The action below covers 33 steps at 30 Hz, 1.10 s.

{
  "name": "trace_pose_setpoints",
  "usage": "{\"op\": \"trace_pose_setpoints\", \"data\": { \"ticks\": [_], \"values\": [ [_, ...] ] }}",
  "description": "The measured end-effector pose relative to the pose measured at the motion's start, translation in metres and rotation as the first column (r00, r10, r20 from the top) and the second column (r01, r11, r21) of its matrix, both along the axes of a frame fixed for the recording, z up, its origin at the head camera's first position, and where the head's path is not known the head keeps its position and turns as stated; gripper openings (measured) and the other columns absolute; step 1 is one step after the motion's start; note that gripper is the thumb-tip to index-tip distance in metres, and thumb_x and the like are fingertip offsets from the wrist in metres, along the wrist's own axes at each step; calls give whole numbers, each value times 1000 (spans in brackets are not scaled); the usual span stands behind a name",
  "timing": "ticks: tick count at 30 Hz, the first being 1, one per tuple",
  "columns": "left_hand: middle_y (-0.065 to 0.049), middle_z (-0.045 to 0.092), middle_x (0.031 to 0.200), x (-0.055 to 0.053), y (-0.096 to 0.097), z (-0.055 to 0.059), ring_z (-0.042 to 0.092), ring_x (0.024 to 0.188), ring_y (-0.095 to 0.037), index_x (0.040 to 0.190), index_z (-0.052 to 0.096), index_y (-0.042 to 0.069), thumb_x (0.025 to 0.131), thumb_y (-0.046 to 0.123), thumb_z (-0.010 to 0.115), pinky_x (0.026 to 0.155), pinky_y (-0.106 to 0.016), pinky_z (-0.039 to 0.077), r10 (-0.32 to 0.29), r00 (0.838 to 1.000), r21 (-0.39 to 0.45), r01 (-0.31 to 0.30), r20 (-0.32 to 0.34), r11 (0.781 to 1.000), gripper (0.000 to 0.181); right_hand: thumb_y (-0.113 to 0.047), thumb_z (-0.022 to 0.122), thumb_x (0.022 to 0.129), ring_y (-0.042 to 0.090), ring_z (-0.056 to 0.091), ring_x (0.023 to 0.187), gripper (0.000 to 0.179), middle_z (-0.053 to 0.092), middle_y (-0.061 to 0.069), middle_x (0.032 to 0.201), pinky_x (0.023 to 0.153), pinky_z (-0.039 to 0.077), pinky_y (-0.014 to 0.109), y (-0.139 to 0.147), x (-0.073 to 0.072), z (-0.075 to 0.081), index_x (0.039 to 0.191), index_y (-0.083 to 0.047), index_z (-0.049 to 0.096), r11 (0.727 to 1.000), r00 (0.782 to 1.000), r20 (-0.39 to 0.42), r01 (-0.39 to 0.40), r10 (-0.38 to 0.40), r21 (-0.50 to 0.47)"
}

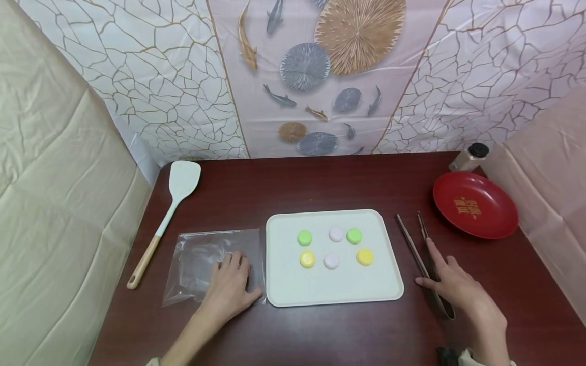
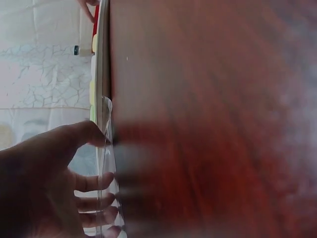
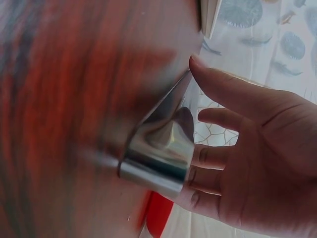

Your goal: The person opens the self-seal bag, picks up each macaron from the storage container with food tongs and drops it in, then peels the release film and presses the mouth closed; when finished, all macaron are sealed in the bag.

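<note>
My left hand (image 1: 230,284) rests on a clear plastic bag (image 1: 197,254) that lies flat left of the tray; its fingers are loosely bent, with the fingertips on the film in the left wrist view. My right hand (image 1: 458,287) reaches over metal tongs (image 1: 412,247) lying with their arms spread. Its thumb is at the left arm and its index finger along the right one; the right wrist view shows the bent end of the tongs (image 3: 161,158) between thumb and spread fingers. Between the hands lies a white tray (image 1: 334,290) bearing round macaron-like pieces, two green, two yellow (image 1: 364,256) and two pale lilac.
A white spatula (image 1: 183,178) with a wooden handle lies at the far left. At the right back are a red plate (image 1: 490,203) with gold characters and a small jar (image 1: 468,158) with a black lid. Fabric-covered walls enclose the dark wooden table (image 1: 316,335) at the back and sides.
</note>
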<state>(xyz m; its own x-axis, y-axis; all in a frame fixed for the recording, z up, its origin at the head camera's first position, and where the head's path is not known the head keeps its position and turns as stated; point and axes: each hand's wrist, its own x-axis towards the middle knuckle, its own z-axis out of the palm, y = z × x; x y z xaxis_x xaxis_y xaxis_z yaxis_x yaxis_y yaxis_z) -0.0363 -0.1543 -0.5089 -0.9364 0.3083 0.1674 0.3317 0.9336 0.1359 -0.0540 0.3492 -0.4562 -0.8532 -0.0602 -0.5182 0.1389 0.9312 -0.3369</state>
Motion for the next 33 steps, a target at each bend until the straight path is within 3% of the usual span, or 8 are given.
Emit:
{"op": "trace_pose_setpoints", "data": {
  "ticks": [6,13,18,22,29,31,33],
  "values": [
    [-15,60,100,-1,2,3,58,92,-34,92,65,0,78,12,79,71,-50,48,-59,998,47,59,-7,997,22,-36,76,103,78,40,133,115,25,61,148,101,46,85,1,-1,-3,171,-1,-10,999,998,-49,-27,26,-17],
    [-17,59,104,1,5,4,53,94,-32,99,69,-4,77,27,82,75,-48,53,-55,998,43,54,24,998,41,-26,74,105,82,38,133,112,22,64,145,102,45,86,-1,-7,-6,169,0,-15,1000,999,-32,-26,26,13],
    [-18,58,98,0,8,2,53,90,-34,91,66,-3,79,14,77,69,-48,51,-66,998,10,66,-6,998,23,-26,73,105,81,39,132,112,21,63,145,103,45,85,-2,-8,-7,168,1,-16,1000,1000,-7,-18,18,22],
    [-17,58,98,0,4,0,55,92,-36,94,66,-2,82,10,77,69,-51,52,-94,996,3,94,-8,996,19,-24,73,105,82,39,132,111,23,64,145,102,46,85,-2,-9,-7,168,1,-14,999,999,-25,-34,34,22],
    [-12,60,99,2,-7,-1,55,94,-31,103,67,2,93,6,77,70,-44,50,-179,983,19,180,-38,984,15,-26,77,101,73,43,136,105,35,58,149,108,44,82,13,-11,-14,164,18,6,998,993,-98,-67,66,-5],
    [-10,61,97,1,-7,0,56,94,-29,99,67,3,93,6,75,69,-43,50,-185,982,16,186,-44,982,11,-28,79,100,69,48,134,97,41,55,147,108,46,78,20,-13,-22,160,20,19,998,988,-141,-68,65,-11],
    [-9,63,95,0,-5,1,58,93,-27,94,66,4,92,6,75,68,-44,53,-187,981,-1,188,-55,982,9,-29,81,98,58,63,121,88,56,49,135,102,54,71,24,-15,-28,152,21,32,998,984,-170,-54,52,-7]
  ]
}}
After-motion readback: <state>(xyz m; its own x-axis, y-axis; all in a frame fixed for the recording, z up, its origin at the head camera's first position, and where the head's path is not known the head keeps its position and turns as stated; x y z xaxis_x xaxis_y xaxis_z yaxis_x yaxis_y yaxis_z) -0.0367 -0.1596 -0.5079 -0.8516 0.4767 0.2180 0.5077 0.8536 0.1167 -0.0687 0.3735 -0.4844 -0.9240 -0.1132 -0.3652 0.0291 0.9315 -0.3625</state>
